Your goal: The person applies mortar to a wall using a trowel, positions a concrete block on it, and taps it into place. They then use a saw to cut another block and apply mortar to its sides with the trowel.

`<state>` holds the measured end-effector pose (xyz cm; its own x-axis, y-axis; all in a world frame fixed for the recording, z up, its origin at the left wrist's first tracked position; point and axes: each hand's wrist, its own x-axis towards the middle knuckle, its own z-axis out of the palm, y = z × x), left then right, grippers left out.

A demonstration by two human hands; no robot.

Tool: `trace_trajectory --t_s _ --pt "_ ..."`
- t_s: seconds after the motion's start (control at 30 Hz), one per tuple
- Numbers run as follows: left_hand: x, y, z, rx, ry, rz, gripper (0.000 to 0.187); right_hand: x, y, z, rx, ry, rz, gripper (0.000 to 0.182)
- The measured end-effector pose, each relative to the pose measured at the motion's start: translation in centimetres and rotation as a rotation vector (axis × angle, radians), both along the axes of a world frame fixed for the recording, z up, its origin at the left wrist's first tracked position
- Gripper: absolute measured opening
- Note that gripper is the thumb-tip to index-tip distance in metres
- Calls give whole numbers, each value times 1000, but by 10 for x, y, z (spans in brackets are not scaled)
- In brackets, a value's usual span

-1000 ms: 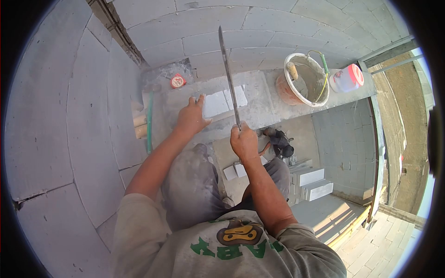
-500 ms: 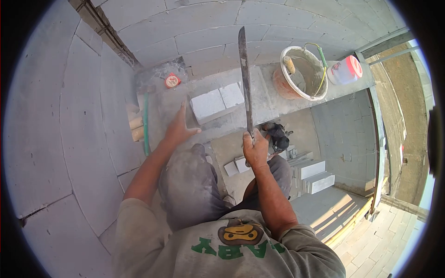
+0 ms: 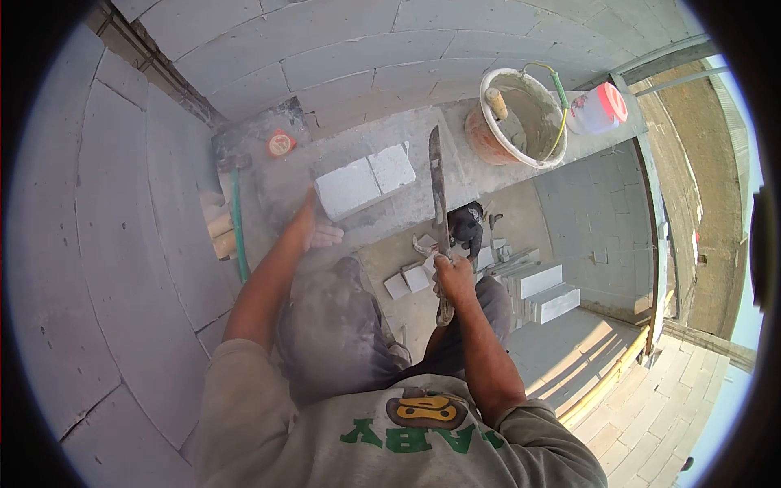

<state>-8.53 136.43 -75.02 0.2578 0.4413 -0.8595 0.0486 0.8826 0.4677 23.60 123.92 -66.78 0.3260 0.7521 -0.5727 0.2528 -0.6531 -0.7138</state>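
My right hand (image 3: 456,278) is wrapped round the handle of a long machete-like blade (image 3: 438,175), which points away from me over the ledge's edge. Beside the left end of a white block (image 3: 347,189), my left hand (image 3: 314,224) is open, its fingers stretched out and nothing held. A second white block (image 3: 391,167) lies against the first one's right end. Both rest on the dusty grey ledge (image 3: 293,175). Whether my left fingertips touch the block is hard to tell.
A mortar bucket (image 3: 486,134) and a plastic jar (image 3: 598,109) stand at the ledge's right. A red tape measure (image 3: 281,144) and a green-handled hammer (image 3: 237,203) lie left. Below, a person (image 3: 466,225) is near stacked blocks (image 3: 541,281). Block walls surround the ledge.
The blade has tilted and come lower and nearer to me with my right hand. My left hand has turned beside the block's end. The person below has moved, and the whole view has shifted slightly.
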Motion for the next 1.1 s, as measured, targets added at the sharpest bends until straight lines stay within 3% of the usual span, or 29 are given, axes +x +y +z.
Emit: trace_trajectory --t_s 0.07,0.1,0.17,0.3,0.37,0.5,0.57,0.6,0.67,0.77,0.97,1.03,1.1 --pt "-1 5 -3 -80 8 33 128 1 5 -7 -100 -78 217 33" --pt "0 8 -5 -79 12 23 128 0 4 -10 -99 -74 207 33" --pt "1 13 -10 -83 -90 46 120 -4 2 -12 11 -352 500 37" --pt "3 23 -26 -139 -132 81 104 -3 7 0 26 -451 576 38" --pt "9 12 -26 -65 -241 221 88 -4 7 5 -8 -519 619 38" --pt "24 6 22 44 -177 400 78 24 -7 -36 224 -394 528 35" --pt "22 17 58 318 -31 301 86 25 -8 -24 -39 -202 300 31" --pt "22 21 55 327 -33 304 86 23 -6 -20 -30 -205 302 31" --pt "22 31 53 776 212 291 98 17 -2 -13 -110 -70 64 29" --pt "16 47 58 963 241 220 107 22 -8 -11 -76 -44 -22 27" --pt "14 55 54 1119 280 -37 108 22 -28 -11 69 -168 117 27" --pt "9 37 58 1092 291 -68 106 7 -23 4 361 -424 265 24" --pt "-6 13 50 1069 321 -83 104 -13 -10 25 400 -323 249 20"
